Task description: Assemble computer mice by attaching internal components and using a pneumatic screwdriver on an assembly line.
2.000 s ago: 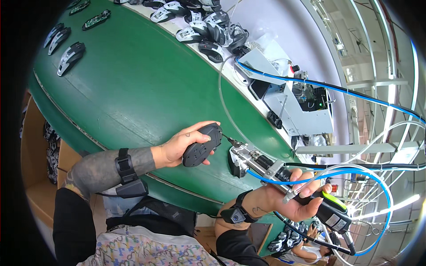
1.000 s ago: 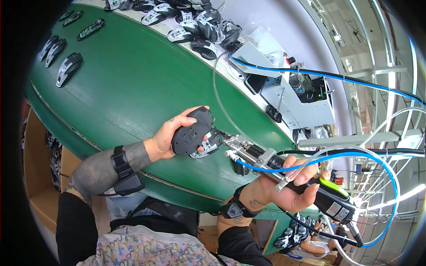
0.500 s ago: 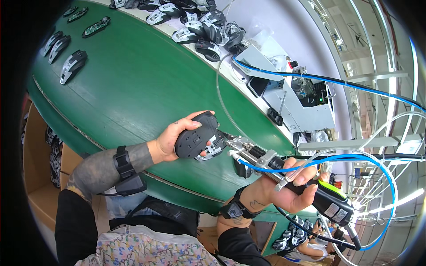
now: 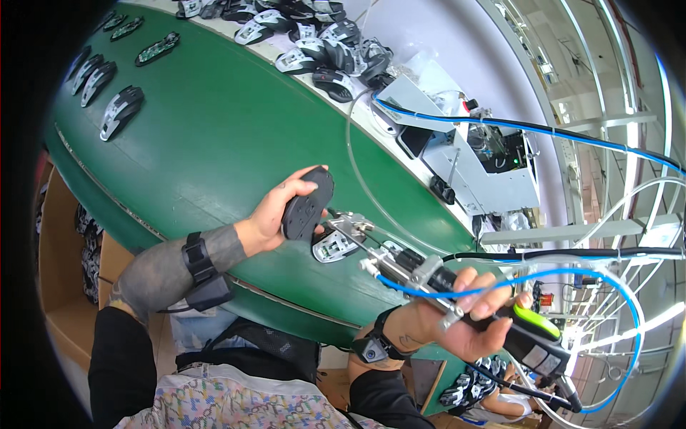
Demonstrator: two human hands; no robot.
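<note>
My left hand point(image 4: 270, 216) grips a black computer mouse point(image 4: 309, 204) by its side, its flat underside tilted toward the right. My right hand point(image 4: 475, 311) is wrapped round a black and lime-green electric screwdriver point(image 4: 532, 336) with metal fittings and a blue air hose point(image 4: 564, 274). The screwdriver's front end points left, close beside the held mouse; whether it touches is hard to see. Below that metal end, a white and grey mouse part point(image 4: 331, 247) lies on the green belt point(image 4: 214, 143), partly covered.
Several mouse shells point(image 4: 121, 113) and green circuit boards point(image 4: 157, 48) lie on the belt at far left. A pile of mice point(image 4: 336, 50) fills the white ledge behind, beside a white machine point(image 4: 493, 171). A cardboard box point(image 4: 64, 272) stands at lower left.
My left hand has raised and tilted the mouse, turning its underside more edge-on. The screwdriver's front end has shifted left. Shells and boards at far left have slid slightly right and nearer.
</note>
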